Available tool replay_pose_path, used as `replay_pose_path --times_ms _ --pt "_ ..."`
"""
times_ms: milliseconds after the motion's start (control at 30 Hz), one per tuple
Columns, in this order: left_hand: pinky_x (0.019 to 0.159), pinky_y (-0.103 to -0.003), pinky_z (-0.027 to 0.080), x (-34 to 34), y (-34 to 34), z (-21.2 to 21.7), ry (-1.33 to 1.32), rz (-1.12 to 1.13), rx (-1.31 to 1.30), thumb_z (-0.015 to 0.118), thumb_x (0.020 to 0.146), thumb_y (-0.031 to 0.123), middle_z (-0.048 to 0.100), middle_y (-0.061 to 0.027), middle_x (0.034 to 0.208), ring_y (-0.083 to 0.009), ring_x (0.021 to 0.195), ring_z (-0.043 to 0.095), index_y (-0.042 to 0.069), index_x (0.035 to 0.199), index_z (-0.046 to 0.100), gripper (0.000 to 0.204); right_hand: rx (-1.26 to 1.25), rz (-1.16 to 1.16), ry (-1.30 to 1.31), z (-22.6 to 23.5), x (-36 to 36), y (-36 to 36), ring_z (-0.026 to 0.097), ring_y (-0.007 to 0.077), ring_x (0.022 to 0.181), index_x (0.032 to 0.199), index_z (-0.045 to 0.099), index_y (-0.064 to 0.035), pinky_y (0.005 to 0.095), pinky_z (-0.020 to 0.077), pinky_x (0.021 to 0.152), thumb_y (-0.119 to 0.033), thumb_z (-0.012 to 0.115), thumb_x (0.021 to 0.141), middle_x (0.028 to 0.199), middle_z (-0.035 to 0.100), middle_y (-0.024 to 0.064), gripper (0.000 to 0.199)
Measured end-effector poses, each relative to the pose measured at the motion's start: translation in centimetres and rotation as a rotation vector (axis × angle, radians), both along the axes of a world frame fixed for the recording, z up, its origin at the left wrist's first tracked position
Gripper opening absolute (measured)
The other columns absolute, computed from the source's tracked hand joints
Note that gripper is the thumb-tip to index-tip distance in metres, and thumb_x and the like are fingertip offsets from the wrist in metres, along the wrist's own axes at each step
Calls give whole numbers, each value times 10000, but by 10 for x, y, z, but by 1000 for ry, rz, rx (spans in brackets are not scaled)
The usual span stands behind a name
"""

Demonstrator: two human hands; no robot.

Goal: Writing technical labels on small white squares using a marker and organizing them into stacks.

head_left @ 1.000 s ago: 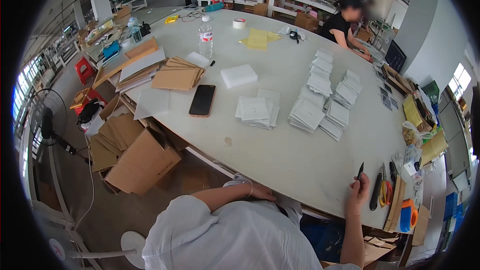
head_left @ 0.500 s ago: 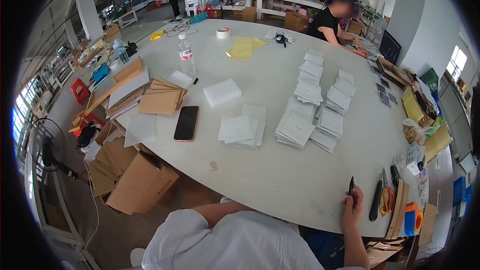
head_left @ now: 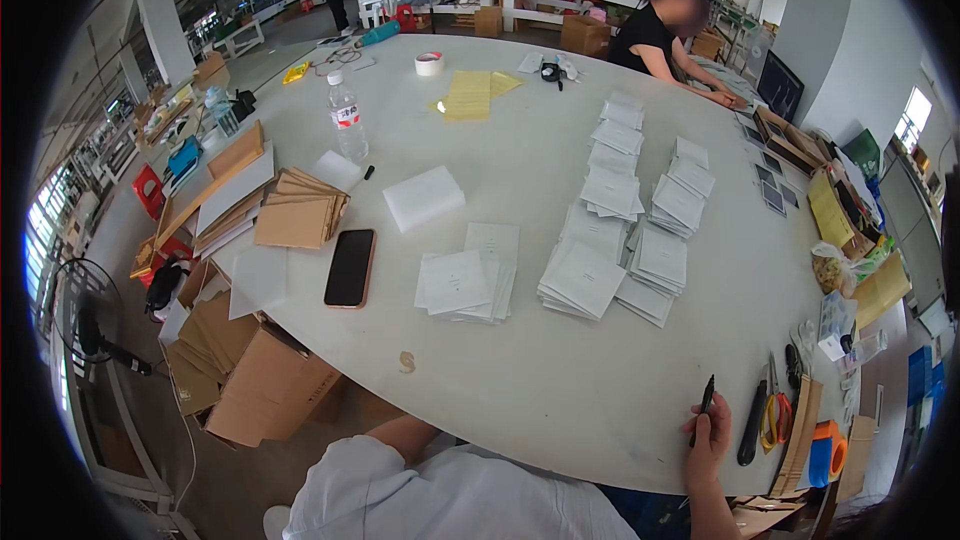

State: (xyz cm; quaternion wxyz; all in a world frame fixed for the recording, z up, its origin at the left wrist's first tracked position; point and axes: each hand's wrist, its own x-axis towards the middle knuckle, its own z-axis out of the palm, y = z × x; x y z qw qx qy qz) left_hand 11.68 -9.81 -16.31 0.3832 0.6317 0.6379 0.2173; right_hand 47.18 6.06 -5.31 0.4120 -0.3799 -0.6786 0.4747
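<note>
My right hand (head_left: 711, 443) rests at the table's near right edge with its fingers closed around a black marker pen (head_left: 708, 396), tip pointing up and away from me. Just right of it lie a black-handled tool (head_left: 749, 430) and orange-handled scissors (head_left: 775, 418). Of my left arm only a bit of forearm (head_left: 404, 436) shows by the table edge; the hand is out of sight. Farther in, white flat packets are stacked in two overlapping rows, the left row (head_left: 585, 275) and the right row (head_left: 660, 255). Another packet pile (head_left: 455, 280) sits left of them.
A phone (head_left: 349, 268), white foam block (head_left: 424, 199), water bottle (head_left: 348, 118) and cardboard pieces (head_left: 300, 208) occupy the table's left side. Yellow paper (head_left: 468, 95) and a tape roll (head_left: 429, 63) lie farther back. Across the table, a person in black (head_left: 655, 45) handles things near a monitor (head_left: 779, 92).
The whole view has shifted slightly, so the near items on the table sit lower and more to the left. My right hand keeps its hold on the marker pen. My left hand stays hidden.
</note>
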Motion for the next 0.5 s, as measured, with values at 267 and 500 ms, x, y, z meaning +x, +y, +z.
replay_pose_path --times_ms 267,500 --pt "799 -300 452 -16 -21 24 -40 84 -227 503 895 236 626 -91 958 -210 881 581 46 1058 585 264 174 238 77 8 -48 27 523 105 666 1175 534 -41 218 445 612 55 398 884 949 549 93 335" --pt "773 -296 461 -32 -98 33 -91 167 -404 505 893 225 629 -85 939 -199 848 588 46 1046 589 251 76 364 170 20 -83 31 514 111 683 1190 534 -66 227 434 651 4 391 914 979 553 92 319"
